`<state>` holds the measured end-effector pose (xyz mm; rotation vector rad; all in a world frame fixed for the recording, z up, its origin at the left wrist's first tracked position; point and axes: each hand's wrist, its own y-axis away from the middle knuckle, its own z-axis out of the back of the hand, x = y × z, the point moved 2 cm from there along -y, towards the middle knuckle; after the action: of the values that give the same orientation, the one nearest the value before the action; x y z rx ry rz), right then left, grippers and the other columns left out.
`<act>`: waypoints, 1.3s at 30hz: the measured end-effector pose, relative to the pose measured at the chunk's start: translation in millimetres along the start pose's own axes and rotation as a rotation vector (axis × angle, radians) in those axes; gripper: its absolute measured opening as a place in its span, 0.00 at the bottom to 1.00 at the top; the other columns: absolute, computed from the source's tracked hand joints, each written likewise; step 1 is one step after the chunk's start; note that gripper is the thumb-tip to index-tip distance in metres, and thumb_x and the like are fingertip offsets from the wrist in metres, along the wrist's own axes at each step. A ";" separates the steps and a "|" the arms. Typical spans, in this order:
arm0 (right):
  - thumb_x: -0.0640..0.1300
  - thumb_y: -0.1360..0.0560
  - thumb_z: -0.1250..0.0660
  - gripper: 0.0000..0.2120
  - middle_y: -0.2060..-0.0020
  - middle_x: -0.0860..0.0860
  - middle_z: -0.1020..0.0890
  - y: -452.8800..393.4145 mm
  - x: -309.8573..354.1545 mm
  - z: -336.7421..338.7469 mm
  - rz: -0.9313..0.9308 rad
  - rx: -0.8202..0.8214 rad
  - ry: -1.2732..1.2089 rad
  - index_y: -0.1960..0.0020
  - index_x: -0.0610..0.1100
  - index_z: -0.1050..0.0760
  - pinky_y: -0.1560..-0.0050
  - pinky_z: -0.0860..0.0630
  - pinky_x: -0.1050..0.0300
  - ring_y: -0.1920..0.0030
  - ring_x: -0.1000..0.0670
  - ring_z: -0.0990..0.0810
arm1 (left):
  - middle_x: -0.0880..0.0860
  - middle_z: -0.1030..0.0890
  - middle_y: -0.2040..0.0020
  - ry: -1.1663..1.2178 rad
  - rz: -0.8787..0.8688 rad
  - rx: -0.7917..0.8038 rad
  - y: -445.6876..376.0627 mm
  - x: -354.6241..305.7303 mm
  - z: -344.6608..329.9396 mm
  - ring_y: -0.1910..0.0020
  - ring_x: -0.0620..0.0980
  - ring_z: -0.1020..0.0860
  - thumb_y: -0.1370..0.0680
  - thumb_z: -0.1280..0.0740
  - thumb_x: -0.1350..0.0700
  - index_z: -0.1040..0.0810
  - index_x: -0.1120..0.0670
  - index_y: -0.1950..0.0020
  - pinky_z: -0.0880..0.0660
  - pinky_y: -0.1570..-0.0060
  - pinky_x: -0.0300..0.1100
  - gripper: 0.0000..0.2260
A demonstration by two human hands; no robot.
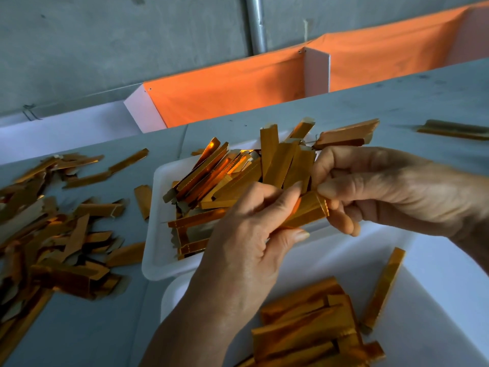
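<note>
A narrow gold foil sleeve [309, 210] is held between both hands above two white trays. My left hand [248, 234] grips its lower end, thumb under and fingers curled over it. My right hand [383, 189] pinches the sleeve's upper end with thumb and fingers. Behind the hands, a white foam tray [158, 234] holds a heap of flat gold foil pieces [225, 176]. A nearer white tray [436, 282] holds several folded gold sleeves [309, 327], and one lies apart [383, 287].
Loose gold foil pieces [53, 234] lie scattered over the grey table [92, 327] at the left. A small stack of foil [455, 129] lies at the far right. Orange-and-white partitions [238, 86] and a concrete wall with a metal pipe [256, 25] stand behind the table.
</note>
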<state>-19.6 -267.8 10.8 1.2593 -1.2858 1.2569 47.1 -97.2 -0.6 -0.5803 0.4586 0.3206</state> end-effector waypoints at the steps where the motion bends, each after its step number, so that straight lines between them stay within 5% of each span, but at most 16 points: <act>1: 0.38 0.34 0.27 0.06 0.71 0.45 0.24 0.2 0.0 0.8 -0.002 0.014 -0.012 0.60 0.42 0.23 0.73 0.26 0.62 0.73 0.50 0.23 | 0.45 0.27 0.48 0.033 0.004 0.004 0.1 -0.5 0.3 0.48 0.38 0.28 0.27 0.35 0.50 0.27 0.53 0.31 0.33 0.50 0.21 0.24; 7: 0.34 0.37 0.25 0.10 0.70 0.44 0.25 -2.1 -1.2 4.1 0.004 0.004 0.006 0.59 0.42 0.21 0.73 0.27 0.64 0.75 0.51 0.26 | 0.46 0.27 0.48 0.002 -0.013 -0.023 0.0 -1.0 -0.6 0.49 0.40 0.28 0.25 0.33 0.51 0.28 0.52 0.31 0.32 0.51 0.22 0.23; 11: 0.41 0.35 0.30 0.07 0.70 0.47 0.26 -3.4 -2.1 0.8 0.037 0.014 -0.094 0.57 0.44 0.20 0.74 0.30 0.65 0.75 0.53 0.29 | 0.47 0.27 0.49 0.032 -0.002 -0.046 -0.6 -0.8 0.7 0.50 0.41 0.27 0.26 0.34 0.51 0.27 0.51 0.31 0.31 0.53 0.24 0.23; 16: 0.35 0.37 0.30 0.08 0.73 0.48 0.29 -7.9 -9.4 -6.6 0.011 0.017 -0.262 0.59 0.44 0.19 0.76 0.31 0.64 0.77 0.54 0.30 | 0.46 0.27 0.49 0.164 0.040 -0.020 1.2 3.1 -0.9 0.48 0.41 0.26 0.26 0.34 0.50 0.27 0.49 0.31 0.32 0.54 0.24 0.22; 18: 0.30 0.37 0.29 0.11 0.72 0.47 0.28 -7.8 -10.1 -4.9 -0.008 -0.006 -0.207 0.59 0.42 0.22 0.76 0.30 0.64 0.77 0.53 0.29 | 0.45 0.27 0.49 0.139 0.042 -0.030 1.2 4.1 -1.0 0.48 0.41 0.27 0.26 0.35 0.49 0.28 0.48 0.31 0.32 0.54 0.23 0.23; 29: 0.33 0.36 0.34 0.09 0.72 0.47 0.25 -7.7 -4.0 -3.3 0.044 -0.112 -0.079 0.56 0.39 0.25 0.74 0.29 0.63 0.77 0.52 0.28 | 0.46 0.24 0.45 0.019 -0.011 -0.178 -0.8 -0.7 2.4 0.45 0.38 0.27 0.28 0.31 0.53 0.25 0.52 0.34 0.32 0.48 0.23 0.21; 35: 0.33 0.36 0.35 0.08 0.72 0.47 0.27 -7.6 -0.9 -4.6 0.066 -0.151 0.056 0.58 0.41 0.27 0.76 0.30 0.64 0.77 0.53 0.28 | 0.49 0.23 0.43 -0.105 -0.064 -0.239 -1.2 -5.1 2.9 0.45 0.48 0.23 0.29 0.28 0.58 0.24 0.52 0.35 0.25 0.48 0.41 0.22; 39: 0.32 0.37 0.36 0.08 0.73 0.48 0.26 -7.1 -1.4 -3.8 0.063 -0.140 0.017 0.58 0.40 0.28 0.76 0.30 0.64 0.77 0.52 0.29 | 0.51 0.22 0.46 -0.152 -0.091 -0.256 -1.9 -6.9 2.0 0.48 0.50 0.22 0.28 0.30 0.57 0.24 0.53 0.35 0.23 0.50 0.43 0.21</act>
<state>-12.6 -263.5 10.1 1.1145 -1.3864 1.1966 42.6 -98.6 5.1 -0.8170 0.2446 0.3364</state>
